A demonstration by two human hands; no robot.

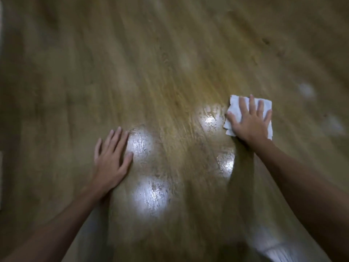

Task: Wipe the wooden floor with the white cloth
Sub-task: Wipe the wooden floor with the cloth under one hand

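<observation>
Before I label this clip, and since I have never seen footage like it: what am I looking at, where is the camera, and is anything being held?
There is one picture, taken by a camera worn on a person's head, looking forward and down. No machine is involved: the two bare arms reaching in from the bottom are the wearer's own. Below them is a wooden floor. The right hand lies flat, fingers spread, on a folded white cloth, pressing it to the floor rather than gripping it. The left hand rests open on the bare floor and holds nothing. The bright patches between the hands are shiny spots on the boards, probably light reflecting off wet areas. The picture is somewhat blurred.
</observation>
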